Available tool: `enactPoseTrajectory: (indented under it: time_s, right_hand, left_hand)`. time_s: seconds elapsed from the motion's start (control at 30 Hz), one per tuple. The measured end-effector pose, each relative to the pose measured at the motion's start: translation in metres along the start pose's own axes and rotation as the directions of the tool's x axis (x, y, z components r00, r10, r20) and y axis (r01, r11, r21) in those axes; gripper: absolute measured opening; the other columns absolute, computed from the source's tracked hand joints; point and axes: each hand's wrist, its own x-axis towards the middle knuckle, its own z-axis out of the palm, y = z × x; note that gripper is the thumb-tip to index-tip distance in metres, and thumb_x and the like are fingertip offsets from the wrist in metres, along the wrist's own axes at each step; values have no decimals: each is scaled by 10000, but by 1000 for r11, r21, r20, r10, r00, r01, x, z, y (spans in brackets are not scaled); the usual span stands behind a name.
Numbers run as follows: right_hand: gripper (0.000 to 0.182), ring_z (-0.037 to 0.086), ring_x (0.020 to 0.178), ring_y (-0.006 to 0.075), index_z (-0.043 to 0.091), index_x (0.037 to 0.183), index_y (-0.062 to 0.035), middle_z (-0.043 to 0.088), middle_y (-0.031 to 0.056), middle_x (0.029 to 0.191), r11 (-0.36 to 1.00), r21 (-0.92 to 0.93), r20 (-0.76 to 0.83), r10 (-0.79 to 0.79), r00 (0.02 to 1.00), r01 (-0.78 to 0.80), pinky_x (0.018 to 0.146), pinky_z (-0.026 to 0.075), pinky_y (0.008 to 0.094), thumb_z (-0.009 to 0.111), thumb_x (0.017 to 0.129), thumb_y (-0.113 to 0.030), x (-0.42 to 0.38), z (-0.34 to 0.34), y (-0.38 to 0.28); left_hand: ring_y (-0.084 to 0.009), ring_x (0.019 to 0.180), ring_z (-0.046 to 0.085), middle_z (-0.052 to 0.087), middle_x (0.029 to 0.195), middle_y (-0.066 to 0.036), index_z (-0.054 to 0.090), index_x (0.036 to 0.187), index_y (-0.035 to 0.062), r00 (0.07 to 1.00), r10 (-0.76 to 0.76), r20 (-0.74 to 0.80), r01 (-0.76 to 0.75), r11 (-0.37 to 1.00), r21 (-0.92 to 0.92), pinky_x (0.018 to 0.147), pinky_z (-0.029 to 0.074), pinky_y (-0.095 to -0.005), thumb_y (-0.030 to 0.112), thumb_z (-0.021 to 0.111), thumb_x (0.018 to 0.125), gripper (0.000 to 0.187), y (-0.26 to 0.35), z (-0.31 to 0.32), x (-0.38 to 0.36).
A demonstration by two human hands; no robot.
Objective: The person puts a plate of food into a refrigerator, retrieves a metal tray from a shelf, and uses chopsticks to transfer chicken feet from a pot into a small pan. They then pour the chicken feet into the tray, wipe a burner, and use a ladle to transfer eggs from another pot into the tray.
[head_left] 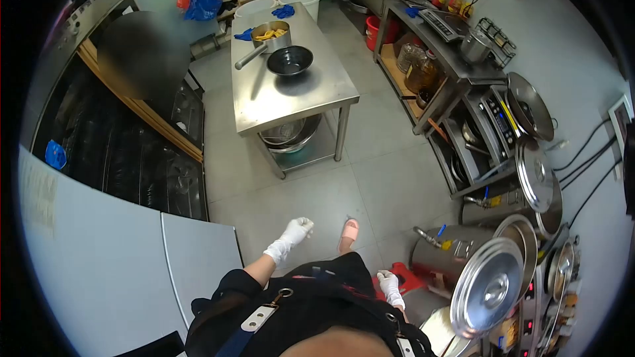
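Observation:
My left hand (297, 230), in a white glove, hangs in front of my body above the floor, its fingers curled in with nothing visible in them. Lower on the right is my right hand (389, 282), also white-gloved, beside a red plastic object (408, 279) partly hidden by it. How far its fingers are bent is hard to make out. Ahead, a steel table (297, 102) bears a black bowl (290, 60) and a long-handled saucepan (276, 42) holding yellow pieces. Blue gloves (284, 11) lie at its far end.
Large steel pots (442, 254) with lids (496, 285) line my right side. A white cabinet (99, 225) stands on the left. A steel counter (430, 26) with an induction cooker (444, 24) runs along the right wall. A blurred shape (142, 53) is at left.

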Motion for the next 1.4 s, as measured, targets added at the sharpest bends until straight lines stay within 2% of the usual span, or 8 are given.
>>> enactPoseTrajectory:
  time_s: [0.3,0.53,0.67,0.83,1.07,1.2,1.3,1.4]
  right_hand:
    - [364,619,1086,314,666,1134,-64,661,176,1119,894,-417,133,-118,984,163,939,475,381,625,879,-320,229,-163,-171]
    - [354,597,1137,304,652,1173,-61,642,164,1181,940,-142,40,-309,950,311,986,452,364,605,898,-279,393,-231,-331]
    - [378,587,1152,308,649,1178,-61,628,183,1198,981,-59,77,-179,981,184,996,444,363,608,896,-310,468,-262,-334]
    - [467,591,1090,389,685,1045,-22,641,241,1096,836,-495,15,281,960,-237,911,473,450,572,872,-441,544,-331,-255]
    - [337,635,898,391,666,919,-17,665,226,914,789,-567,77,339,938,-239,779,485,477,533,850,-319,629,-421,-221]
    - [231,643,822,389,655,845,-23,654,237,858,786,-607,187,0,982,115,709,493,478,553,812,-228,780,-451,-337]
    - [153,649,766,388,646,789,-27,646,245,816,379,-709,285,-617,734,595,656,499,479,568,783,-159,927,-449,-488]
    - [375,648,930,328,657,961,40,670,225,944,788,-143,135,-584,801,598,789,479,411,545,874,-308,1017,-435,-658]
  left_hand:
    - [-68,600,535,625,753,-11,612,1107,11,935,121,-334,-206,951,-231,559,435,-212,157,566,945,223,179,6,139]
    - [-54,636,523,621,766,-6,629,1130,0,902,236,-362,-313,934,-171,590,434,-207,114,549,948,229,286,47,256]
    - [-50,623,514,611,746,3,638,1101,-10,922,261,-286,-314,937,-156,563,427,-209,112,541,955,213,353,65,356]
    - [-54,616,520,610,741,2,644,1087,-10,917,295,-267,-355,910,-214,557,428,-209,128,555,951,214,448,75,464]
    - [-61,639,535,613,758,-1,633,1103,-8,914,230,-333,-329,902,-279,582,444,-211,124,561,948,216,526,71,579]
    - [-69,645,536,611,761,-4,633,1080,-13,875,146,-461,-275,935,-225,597,454,-221,121,556,953,201,548,54,642]
    - [-71,627,535,611,762,-5,638,1073,-2,859,66,-508,-233,933,-273,582,449,-219,108,544,955,187,579,46,679]
    - [-73,617,531,608,760,-13,636,1065,-1,848,12,-531,-212,924,-317,571,445,-217,101,537,957,178,606,27,717]
